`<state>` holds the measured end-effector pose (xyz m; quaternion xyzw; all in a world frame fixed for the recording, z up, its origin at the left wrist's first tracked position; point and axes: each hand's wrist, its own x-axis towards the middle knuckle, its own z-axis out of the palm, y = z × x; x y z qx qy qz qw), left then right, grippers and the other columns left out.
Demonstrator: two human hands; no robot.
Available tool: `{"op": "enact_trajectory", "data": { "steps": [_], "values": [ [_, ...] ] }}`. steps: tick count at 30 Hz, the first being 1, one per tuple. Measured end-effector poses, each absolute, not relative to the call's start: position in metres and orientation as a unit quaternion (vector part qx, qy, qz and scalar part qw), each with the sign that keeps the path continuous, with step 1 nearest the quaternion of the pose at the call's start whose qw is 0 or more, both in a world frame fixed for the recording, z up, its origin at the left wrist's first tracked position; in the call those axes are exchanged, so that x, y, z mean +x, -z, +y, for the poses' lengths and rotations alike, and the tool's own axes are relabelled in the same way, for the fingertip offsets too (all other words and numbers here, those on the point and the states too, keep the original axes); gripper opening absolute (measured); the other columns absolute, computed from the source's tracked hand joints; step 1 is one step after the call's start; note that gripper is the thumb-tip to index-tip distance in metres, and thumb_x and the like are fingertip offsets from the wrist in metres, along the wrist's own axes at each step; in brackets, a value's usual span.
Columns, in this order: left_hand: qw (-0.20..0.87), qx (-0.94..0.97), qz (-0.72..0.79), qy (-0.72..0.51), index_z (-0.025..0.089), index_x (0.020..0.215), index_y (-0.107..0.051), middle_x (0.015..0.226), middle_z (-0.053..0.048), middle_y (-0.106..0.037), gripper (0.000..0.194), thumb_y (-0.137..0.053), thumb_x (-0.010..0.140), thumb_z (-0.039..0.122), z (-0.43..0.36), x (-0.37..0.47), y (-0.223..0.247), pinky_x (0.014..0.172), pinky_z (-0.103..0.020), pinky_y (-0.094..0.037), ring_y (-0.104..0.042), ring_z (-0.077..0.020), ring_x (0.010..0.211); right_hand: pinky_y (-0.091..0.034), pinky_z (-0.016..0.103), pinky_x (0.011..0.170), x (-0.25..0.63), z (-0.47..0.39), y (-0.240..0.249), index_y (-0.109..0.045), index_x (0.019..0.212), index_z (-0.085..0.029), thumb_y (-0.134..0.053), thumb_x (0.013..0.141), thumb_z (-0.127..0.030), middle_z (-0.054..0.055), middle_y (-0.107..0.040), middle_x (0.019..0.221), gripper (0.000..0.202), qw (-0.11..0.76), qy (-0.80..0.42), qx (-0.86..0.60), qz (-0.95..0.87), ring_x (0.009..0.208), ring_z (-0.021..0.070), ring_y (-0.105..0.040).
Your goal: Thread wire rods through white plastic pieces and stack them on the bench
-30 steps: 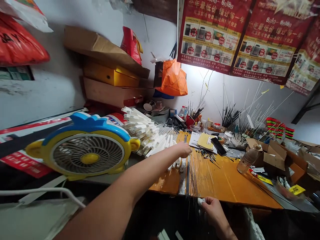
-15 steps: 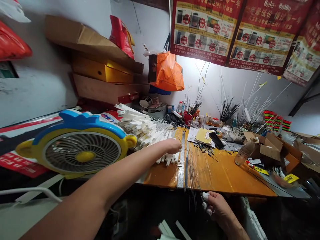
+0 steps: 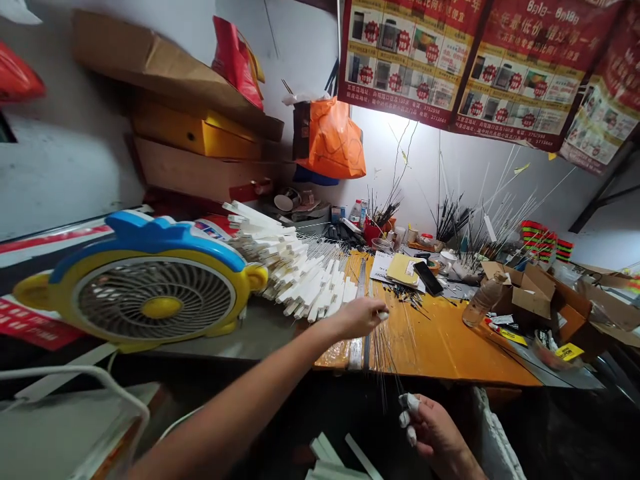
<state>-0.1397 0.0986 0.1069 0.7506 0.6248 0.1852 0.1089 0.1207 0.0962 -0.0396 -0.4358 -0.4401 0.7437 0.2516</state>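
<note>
My left hand (image 3: 361, 319) is over the bench at its front, with the fingers curled together and a white wrap on one fingertip. Whatever it holds is too fine to make out. Below the bench edge, my right hand (image 3: 437, 427) has white-wrapped fingertips pinched together on a thin dark rod (image 3: 399, 383). Several thin rods (image 3: 383, 357) lie between the two hands and stick out over the front edge. To the left of my left hand is a large pile of white strips (image 3: 305, 280), with thin wires fanning out behind it.
A blue and yellow fan (image 3: 160, 293) stands at the left. On the orange bench top (image 3: 450, 347) are a metal ruler-like strip (image 3: 356, 350), a phone (image 3: 427, 278) and a plastic bottle (image 3: 483, 300). Open cardboard boxes (image 3: 535, 293) are at the right. White pieces (image 3: 327, 457) lie below.
My left hand has moved right and toward me, away from the white strips and over the thin rods. My right hand stays below the bench edge, slightly lower. The view has shifted slightly.
</note>
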Motion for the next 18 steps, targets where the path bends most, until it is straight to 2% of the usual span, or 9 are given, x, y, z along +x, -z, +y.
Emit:
{"op": "enact_trajectory", "data": {
  "steps": [2, 5, 9, 13, 16, 18],
  "values": [
    [0.135, 0.738, 0.617, -0.236, 0.017, 0.104, -0.072, 0.095, -0.006, -0.075, 0.024, -0.049, 0.099, 0.021, 0.072, -0.123, -0.091, 0.073, -0.026, -0.048, -0.066, -0.0189, 0.084, -0.022, 0.012, 0.034, 0.119, 0.096, 0.041, -0.062, 0.07, -0.02, -0.091, 0.057, -0.058, -0.005, -0.06, 0.049, 0.05, 0.258, -0.755, -0.431, -0.421, 0.035, 0.0048, -0.046],
    [0.179, 0.718, 0.609, -0.285, 0.015, 0.098, -0.072, 0.088, -0.004, -0.073, 0.026, -0.048, 0.098, 0.023, 0.029, -0.104, -0.06, 0.07, -0.024, -0.048, -0.065, -0.0178, 0.08, -0.019, 0.012, 0.033, 0.117, 0.096, 0.044, -0.063, 0.069, -0.018, -0.094, 0.055, -0.052, -0.007, -0.056, 0.045, 0.049, 0.271, -0.762, -0.424, -0.408, 0.033, 0.0027, -0.039],
    [0.326, 0.65, 0.572, -0.378, 0.017, 0.088, -0.072, 0.079, -0.001, -0.07, 0.021, -0.052, 0.088, 0.021, -0.013, -0.084, -0.023, 0.066, -0.023, -0.046, -0.06, -0.0166, 0.073, -0.022, 0.013, 0.032, 0.118, 0.094, 0.048, -0.065, 0.068, -0.017, -0.097, 0.05, -0.051, -0.006, -0.058, 0.046, 0.05, 0.291, -0.762, -0.421, -0.397, 0.034, 0.0034, -0.041],
    [0.435, 0.562, 0.552, -0.436, 0.018, 0.085, -0.074, 0.077, 0.0, -0.068, 0.017, -0.058, 0.081, 0.022, -0.03, -0.074, -0.002, 0.068, -0.026, -0.045, -0.058, -0.0177, 0.073, -0.023, 0.012, 0.034, 0.116, 0.092, 0.048, -0.069, 0.072, -0.016, -0.099, 0.046, -0.049, -0.004, -0.059, 0.047, 0.051, 0.313, -0.75, -0.429, -0.394, 0.036, 0.0037, -0.042],
    [0.478, 0.513, 0.541, -0.464, 0.018, 0.086, -0.074, 0.076, 0.0, -0.067, 0.018, -0.06, 0.079, 0.025, -0.033, -0.071, 0.01, 0.07, -0.029, -0.047, -0.059, -0.0187, 0.073, -0.019, 0.013, 0.033, 0.116, 0.09, 0.05, -0.072, 0.081, -0.018, -0.098, 0.046, -0.048, -0.002, -0.064, 0.05, 0.053, 0.338, -0.731, -0.434, -0.403, 0.034, 0.0035, -0.039],
    [0.491, 0.496, 0.535, -0.476, 0.018, 0.085, -0.074, 0.075, 0.0, -0.066, 0.017, -0.061, 0.077, 0.025, -0.033, -0.072, 0.016, 0.07, -0.029, -0.048, -0.059, -0.0189, 0.072, -0.016, 0.014, 0.032, 0.119, 0.087, 0.054, -0.073, 0.088, -0.019, -0.096, 0.047, -0.048, -0.004, -0.061, 0.047, 0.055, 0.351, -0.717, -0.439, -0.412, 0.03, 0.0035, -0.035]
  ]
}}
